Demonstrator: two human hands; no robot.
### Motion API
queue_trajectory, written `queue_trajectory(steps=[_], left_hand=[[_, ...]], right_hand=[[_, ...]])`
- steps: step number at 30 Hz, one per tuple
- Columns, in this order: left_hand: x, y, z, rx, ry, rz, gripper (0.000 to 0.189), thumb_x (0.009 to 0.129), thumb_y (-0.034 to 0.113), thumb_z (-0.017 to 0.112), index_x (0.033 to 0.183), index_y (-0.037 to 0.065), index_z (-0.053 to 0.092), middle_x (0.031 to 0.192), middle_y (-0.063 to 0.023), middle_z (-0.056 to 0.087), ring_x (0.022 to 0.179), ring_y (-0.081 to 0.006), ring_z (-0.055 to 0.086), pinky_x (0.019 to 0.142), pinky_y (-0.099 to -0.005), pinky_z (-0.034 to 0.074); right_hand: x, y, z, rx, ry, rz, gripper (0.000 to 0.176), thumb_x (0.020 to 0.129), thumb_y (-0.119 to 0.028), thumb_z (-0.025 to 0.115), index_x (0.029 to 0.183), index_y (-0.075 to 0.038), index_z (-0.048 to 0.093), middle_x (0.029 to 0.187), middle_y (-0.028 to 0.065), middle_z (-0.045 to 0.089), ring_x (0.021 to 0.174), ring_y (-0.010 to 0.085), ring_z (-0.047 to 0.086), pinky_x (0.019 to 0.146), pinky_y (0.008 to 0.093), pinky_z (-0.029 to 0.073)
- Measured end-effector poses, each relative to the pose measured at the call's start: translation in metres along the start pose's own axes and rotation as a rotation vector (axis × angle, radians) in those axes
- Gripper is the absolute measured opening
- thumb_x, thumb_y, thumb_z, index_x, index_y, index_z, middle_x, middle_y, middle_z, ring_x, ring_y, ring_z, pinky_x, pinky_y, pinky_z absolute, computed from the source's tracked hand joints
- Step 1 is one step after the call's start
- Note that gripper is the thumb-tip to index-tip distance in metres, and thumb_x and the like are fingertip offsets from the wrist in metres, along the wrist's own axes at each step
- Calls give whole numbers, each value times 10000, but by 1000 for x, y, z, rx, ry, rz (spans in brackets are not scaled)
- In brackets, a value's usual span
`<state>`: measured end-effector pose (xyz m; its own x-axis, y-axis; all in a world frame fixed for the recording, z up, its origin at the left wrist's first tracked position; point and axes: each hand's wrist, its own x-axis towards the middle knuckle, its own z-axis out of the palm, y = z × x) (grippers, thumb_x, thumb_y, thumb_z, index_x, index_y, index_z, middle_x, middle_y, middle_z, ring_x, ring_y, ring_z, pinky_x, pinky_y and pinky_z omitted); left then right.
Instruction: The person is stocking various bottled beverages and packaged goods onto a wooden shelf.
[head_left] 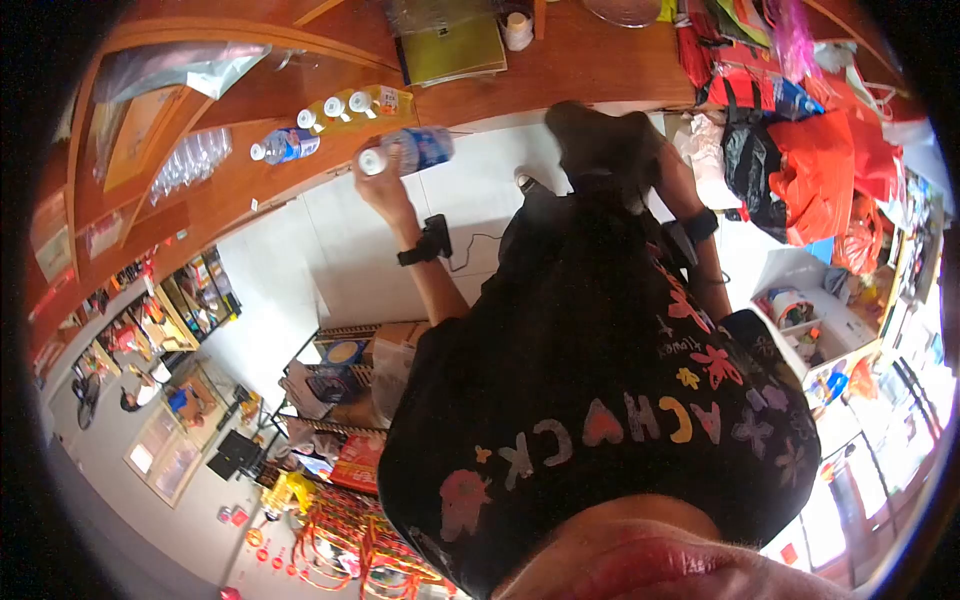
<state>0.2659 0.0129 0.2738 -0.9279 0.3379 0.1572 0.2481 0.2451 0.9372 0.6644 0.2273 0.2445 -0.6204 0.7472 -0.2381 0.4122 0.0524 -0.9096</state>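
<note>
My left hand [385, 192] is closed around the cap end of a plastic bottle [428, 148] with a white cap and a blue label. The bottle lies tilted sideways over the edge of the wooden counter [300, 180]. On the right, my right hand [676, 180] grips a dark cloth [598, 145], which is blurred and partly hides my fingers. Close to my left hand, another blue-labelled bottle [290, 146] is on the counter, beside several yellow bottles [340, 107] with white caps.
A yellow-green book [455, 50] and a white roll [518, 30] are farther back on the counter. Clear plastic bottles [195, 160] sit at the left. Red bags [820, 165] and a black bag [752, 160] crowd the right. Stocked shelves [345, 375] stand behind on the left.
</note>
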Motion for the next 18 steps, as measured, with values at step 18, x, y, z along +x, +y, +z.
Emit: queue_trajectory(steps=[18], left_hand=[[163, -133, -132, 399, 582, -302, 540, 579, 348, 903, 962, 26, 701, 872, -195, 675, 660, -309, 638, 665, -446, 565]], right_hand=[[16, 46, -21, 246, 0, 134, 434, 912, -39, 489, 1340, 12, 436, 1292, 186, 517, 1198, 251, 501, 989, 366, 417]])
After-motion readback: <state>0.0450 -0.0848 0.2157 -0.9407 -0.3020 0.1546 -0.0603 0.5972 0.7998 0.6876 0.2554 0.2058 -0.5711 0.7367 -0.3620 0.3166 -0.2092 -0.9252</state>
